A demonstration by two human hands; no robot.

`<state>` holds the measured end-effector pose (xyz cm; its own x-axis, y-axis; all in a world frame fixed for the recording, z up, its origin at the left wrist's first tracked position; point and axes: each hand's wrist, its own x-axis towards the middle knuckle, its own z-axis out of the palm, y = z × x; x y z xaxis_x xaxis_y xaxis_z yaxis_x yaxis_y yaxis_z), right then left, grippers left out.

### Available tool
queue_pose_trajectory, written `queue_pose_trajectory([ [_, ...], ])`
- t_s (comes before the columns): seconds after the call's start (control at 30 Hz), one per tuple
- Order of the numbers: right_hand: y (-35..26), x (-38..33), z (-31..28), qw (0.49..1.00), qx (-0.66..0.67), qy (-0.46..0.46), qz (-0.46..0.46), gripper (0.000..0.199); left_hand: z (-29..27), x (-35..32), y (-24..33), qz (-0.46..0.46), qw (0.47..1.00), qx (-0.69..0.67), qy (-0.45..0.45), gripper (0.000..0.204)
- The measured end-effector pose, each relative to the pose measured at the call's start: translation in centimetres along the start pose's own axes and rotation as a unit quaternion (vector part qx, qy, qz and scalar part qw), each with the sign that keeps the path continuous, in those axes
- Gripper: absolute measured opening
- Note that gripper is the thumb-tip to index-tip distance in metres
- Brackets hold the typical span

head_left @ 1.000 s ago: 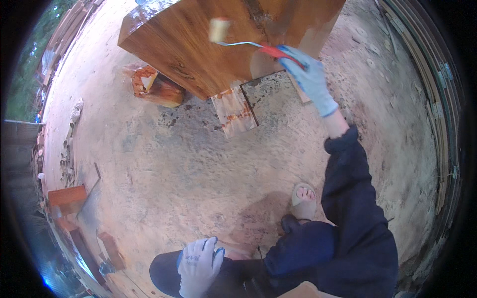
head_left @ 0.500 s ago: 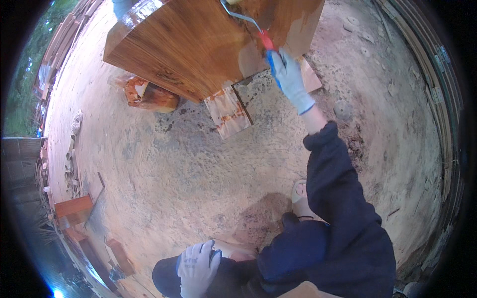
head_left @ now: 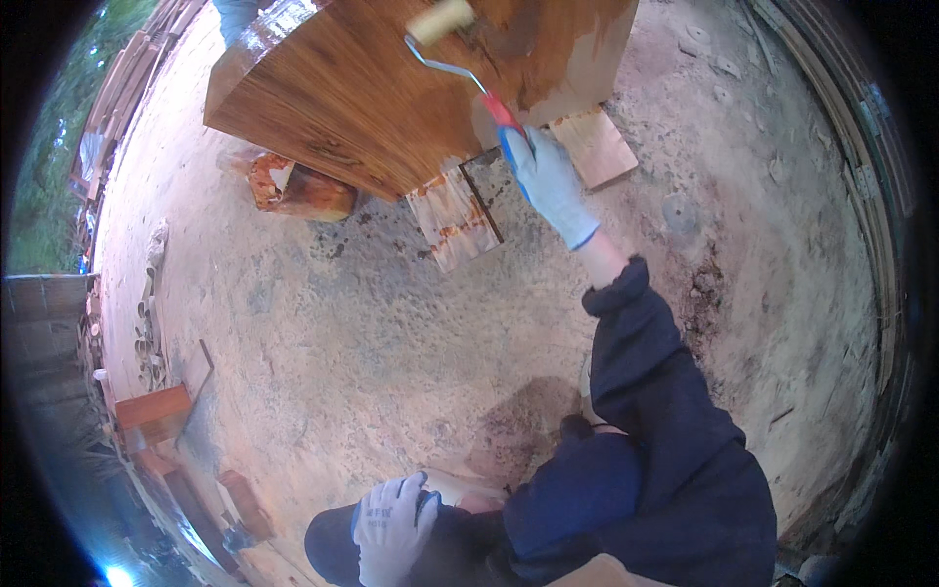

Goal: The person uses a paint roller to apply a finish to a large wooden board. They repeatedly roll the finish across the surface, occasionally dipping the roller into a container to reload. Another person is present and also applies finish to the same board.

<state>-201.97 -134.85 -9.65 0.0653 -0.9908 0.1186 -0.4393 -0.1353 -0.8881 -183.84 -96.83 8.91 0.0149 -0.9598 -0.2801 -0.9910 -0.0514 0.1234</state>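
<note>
Head view: right hand (head_left: 551, 186) grips the roller (head_left: 442, 22), seemingly coating the wooden slab (head_left: 362, 98); left hand (head_left: 391, 520) rests loosely open; next likely calls for even rightward strokes.

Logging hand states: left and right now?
Left hand: open, resting on the leg.
Right hand: closed, holding the paint roller by its handle.

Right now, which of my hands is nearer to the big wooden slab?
Your right. The right hand is at the slab's near edge, gripping the paint roller; the left hand is well back, resting on your knee.
</note>
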Motion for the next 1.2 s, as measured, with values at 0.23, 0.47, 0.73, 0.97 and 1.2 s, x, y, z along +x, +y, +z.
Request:
queue_pose_trajectory([
  [0.23,11.1,-6.3,4.0,0.978,-0.040,-0.043,0.201,0.054,-0.4,-0.2,0.8,-0.002,1.000,0.027,-0.001,0.031],
  [0.47,4.3,-6.0,4.3,0.993,-0.008,-0.035,0.114,0.058,0.4,-0.5,-0.2,-0.045,0.997,-0.054,-0.029,0.032],
  [0.73,9.2,-7.2,6.9,0.974,-0.113,-0.041,0.194,0.063,0.4,-1.1,-0.1,-0.033,0.995,-0.081,-0.044,0.033],
  [0.97,8.4,-6.4,5.4,0.994,0.023,0.020,0.109,0.064,0.6,-0.8,-0.5,-0.014,0.998,-0.061,-0.028,0.032],
  [1.2,9.1,-3.7,6.0,0.809,0.506,-0.074,0.290,0.053,-0.5,-1.1,1.0,0.006,1.000,0.021,0.012,0.031],
])
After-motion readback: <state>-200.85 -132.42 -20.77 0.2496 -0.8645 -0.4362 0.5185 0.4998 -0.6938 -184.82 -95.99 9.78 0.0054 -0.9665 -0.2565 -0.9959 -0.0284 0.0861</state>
